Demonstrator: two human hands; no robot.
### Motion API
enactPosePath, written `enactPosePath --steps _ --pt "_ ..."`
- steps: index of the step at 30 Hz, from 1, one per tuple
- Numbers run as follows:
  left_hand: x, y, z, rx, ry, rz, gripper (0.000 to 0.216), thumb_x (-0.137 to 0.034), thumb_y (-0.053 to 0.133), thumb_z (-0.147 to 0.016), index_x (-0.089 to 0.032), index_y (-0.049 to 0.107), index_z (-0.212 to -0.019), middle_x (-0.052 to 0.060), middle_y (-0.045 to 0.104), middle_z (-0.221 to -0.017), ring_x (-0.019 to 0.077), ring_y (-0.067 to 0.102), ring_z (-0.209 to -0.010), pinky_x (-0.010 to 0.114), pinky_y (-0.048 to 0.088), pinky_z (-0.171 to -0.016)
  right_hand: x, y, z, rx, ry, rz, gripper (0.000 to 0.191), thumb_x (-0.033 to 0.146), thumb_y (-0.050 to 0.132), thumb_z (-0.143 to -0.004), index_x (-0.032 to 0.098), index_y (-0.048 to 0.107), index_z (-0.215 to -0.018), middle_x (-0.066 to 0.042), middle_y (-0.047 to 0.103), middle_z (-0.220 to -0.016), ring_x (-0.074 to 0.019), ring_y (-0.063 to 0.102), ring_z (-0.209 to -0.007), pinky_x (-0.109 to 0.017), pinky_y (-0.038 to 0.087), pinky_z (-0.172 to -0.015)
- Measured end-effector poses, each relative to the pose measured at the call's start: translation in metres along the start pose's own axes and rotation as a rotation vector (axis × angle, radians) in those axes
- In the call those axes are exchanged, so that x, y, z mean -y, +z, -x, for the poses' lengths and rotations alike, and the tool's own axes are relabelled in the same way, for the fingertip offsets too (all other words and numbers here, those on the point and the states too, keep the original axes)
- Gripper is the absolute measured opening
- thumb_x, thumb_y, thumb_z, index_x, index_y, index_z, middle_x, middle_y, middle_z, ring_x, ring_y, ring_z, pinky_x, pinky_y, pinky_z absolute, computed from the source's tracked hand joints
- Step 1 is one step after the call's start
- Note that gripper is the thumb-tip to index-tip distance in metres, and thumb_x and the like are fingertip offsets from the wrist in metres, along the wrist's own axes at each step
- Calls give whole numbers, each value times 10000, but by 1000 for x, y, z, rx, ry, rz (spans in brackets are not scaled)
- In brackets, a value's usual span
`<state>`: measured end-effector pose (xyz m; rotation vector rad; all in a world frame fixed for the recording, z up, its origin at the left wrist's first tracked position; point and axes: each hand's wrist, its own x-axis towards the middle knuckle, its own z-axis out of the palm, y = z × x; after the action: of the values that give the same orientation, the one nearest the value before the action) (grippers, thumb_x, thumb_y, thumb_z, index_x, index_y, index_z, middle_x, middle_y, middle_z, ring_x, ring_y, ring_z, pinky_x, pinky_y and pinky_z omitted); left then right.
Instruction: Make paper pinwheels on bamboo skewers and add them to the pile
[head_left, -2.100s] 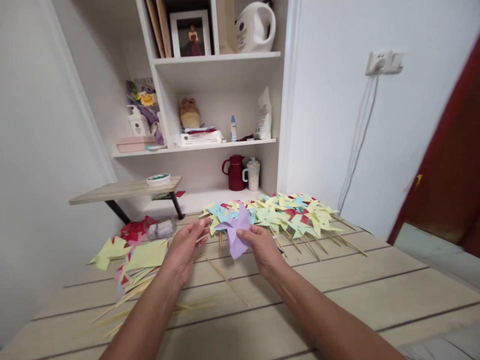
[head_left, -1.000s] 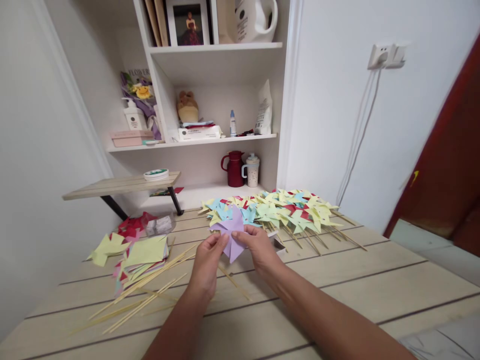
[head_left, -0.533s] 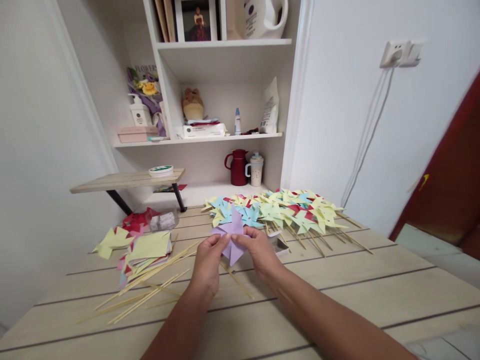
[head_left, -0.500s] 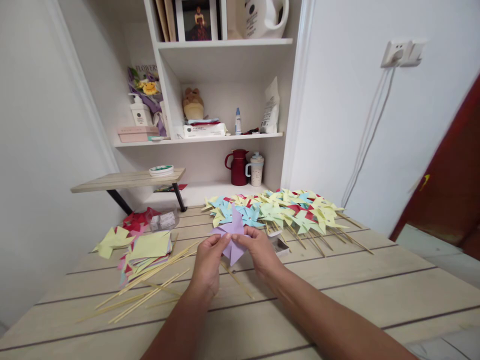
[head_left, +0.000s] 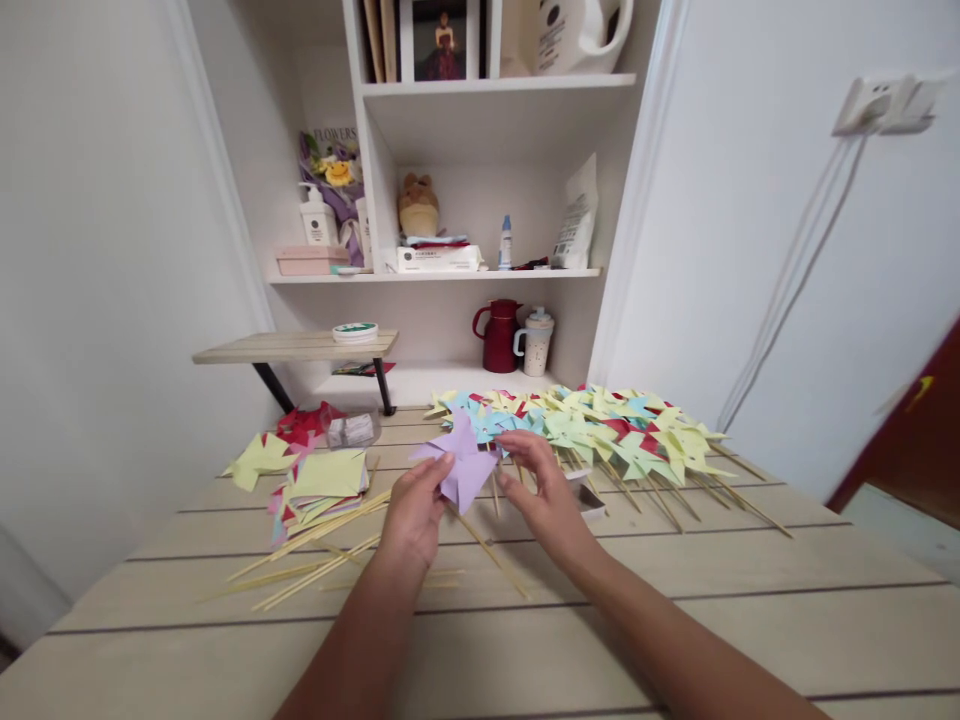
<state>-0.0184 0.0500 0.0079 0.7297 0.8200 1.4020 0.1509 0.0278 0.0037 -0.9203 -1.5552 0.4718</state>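
A purple paper pinwheel [head_left: 466, 465] is pinched between the thumb and fingers of my left hand [head_left: 417, 505], above the middle of the table. My right hand [head_left: 546, 492] is just to the right of it, apart from the paper, with thumb and fingers spread and nothing in them. Below the pinwheel a thin wooden stick [head_left: 491, 557] slants down to the right; whether it is joined to the paper I cannot tell. Behind my right hand a small open box [head_left: 589, 498] is partly hidden.
Finished pinwheels on sticks [head_left: 637, 440] lie heaped at the back right. To the left are a stack of coloured paper [head_left: 328, 474], loose sticks [head_left: 315, 575] and a clear container [head_left: 354, 430]. A raised wooden stand [head_left: 292, 347] stands at the back left, before white shelves [head_left: 435, 278].
My right hand has let go of the purple pinwheel and moved off to the right, its fingers spreading. The left hand keeps its hold. The whole view has shifted a little leftward.
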Motion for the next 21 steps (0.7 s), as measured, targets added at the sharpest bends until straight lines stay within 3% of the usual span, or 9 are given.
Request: enactPosePath --steps 4,9,17,21 --pt "-10 -6 -2 -8 -18 76 238 -237 874 -601 -179 737 -787 33 740 -821 151 650 -715 246 507 -665 1 5 4 35 -238 225 381 149 583 -830 295 639 -1178 -86 446 -1353 -277 432 -1316 -494 355 -1105" --pt "-7 -4 2 73 -44 92 269 -237 870 -618 -154 744 -841 50 739 -844 152 658 -722 245 507 -679 -1 12 6 27 -345 406 349 136 613 -823 308 672 -1121 -90 411 -1408 -329 415 -1323 -537 384 -1048" --pt "1 -1 3 138 -56 80 333 -261 890 -604 -119 746 -868 76 734 -844 155 651 -730 248 504 -686 5 11 5 1 -340 384 66 274 714 -827 288 748 -882 -83 512 -1349 -336 480 -1261 -508 409 -1003" --pt "3 1 4 136 -60 68 308 -254 894 -593 -125 744 -828 64 728 -824 143 639 -714 242 501 -688 8 12 3 -46 -287 296 66 295 715 -841 277 756 -793 -83 558 -1280 -311 522 -1212 -492 410 -1000"
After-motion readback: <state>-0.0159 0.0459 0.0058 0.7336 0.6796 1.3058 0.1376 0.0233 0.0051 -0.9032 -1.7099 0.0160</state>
